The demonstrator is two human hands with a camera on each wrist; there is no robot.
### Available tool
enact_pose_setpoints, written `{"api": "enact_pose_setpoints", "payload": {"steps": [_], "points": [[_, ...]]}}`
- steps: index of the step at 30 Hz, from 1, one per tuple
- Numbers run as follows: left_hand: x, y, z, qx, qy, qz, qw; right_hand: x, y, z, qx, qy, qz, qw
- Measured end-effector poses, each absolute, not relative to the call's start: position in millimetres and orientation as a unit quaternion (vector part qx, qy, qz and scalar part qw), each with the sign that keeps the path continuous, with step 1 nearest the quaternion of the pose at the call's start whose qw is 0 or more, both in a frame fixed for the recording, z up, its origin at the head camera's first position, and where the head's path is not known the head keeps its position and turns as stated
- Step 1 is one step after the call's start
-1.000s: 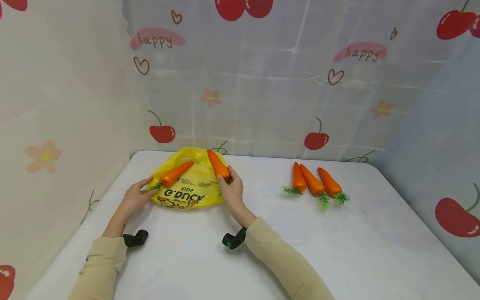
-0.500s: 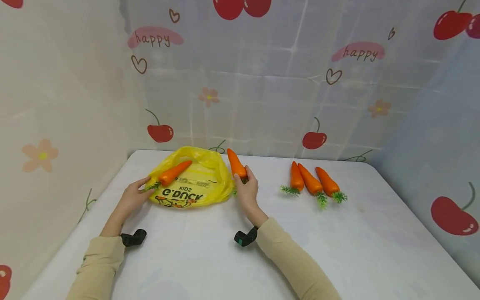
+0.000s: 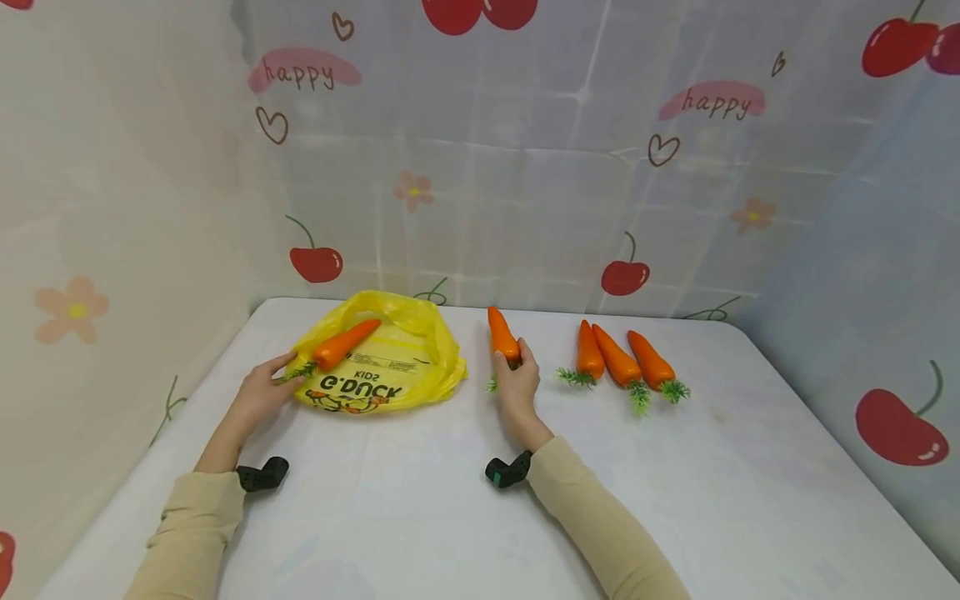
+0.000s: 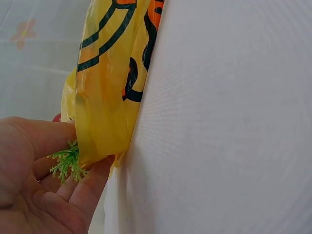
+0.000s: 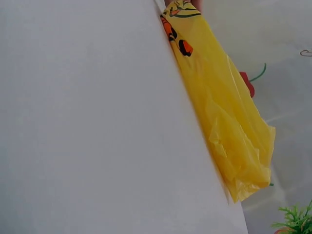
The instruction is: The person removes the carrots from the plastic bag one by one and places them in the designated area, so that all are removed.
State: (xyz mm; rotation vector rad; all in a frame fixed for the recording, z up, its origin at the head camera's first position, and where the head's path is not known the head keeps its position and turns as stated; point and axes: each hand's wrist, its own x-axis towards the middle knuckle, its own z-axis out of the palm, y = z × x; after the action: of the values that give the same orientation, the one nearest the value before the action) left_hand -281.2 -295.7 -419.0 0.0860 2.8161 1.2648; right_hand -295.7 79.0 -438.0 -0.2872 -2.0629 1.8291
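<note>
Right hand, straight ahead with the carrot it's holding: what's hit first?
Beyond the carrot in the right hand, probably the printed curtain behind the table; the yellow bag sits off to the left. Depth there is hard to judge.

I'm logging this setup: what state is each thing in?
Yellow bag: crumpled, pinched by the left hand
Carrot at the bag: lying slanted, leaves at that hand
Separate carrot: held by the right hand
Three carrots: lying loose, grouped
Wrist cameras: worn
Backdrop: creased
</note>
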Motion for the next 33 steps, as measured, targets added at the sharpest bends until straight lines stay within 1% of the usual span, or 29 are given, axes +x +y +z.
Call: {"api": "enact_pose_setpoints", "payload": {"steps": [7, 16, 19, 25, 33], "points": [[-282, -296, -420, 0.035, 0.912, 0.408, 0.019, -305, 96, -443, -0.127, -0.733, 0.645, 0.176], [-282, -295, -420, 0.041, 0.914, 0.403, 0.006, -314, 114, -447, -0.145, -0.717, 0.651, 0.202], [-282, -295, -420, 0.038, 0.914, 0.404, 0.008, -315, 119, -448, -0.155, -0.717, 0.648, 0.205], [-283, -296, -421, 0.024, 0.913, 0.407, 0.025, -311, 127, -446, -0.171, -0.72, 0.646, 0.184], [-285, -298, -423, 0.017, 0.913, 0.407, 0.03, -308, 135, -445, -0.179, -0.719, 0.643, 0.193]]}}
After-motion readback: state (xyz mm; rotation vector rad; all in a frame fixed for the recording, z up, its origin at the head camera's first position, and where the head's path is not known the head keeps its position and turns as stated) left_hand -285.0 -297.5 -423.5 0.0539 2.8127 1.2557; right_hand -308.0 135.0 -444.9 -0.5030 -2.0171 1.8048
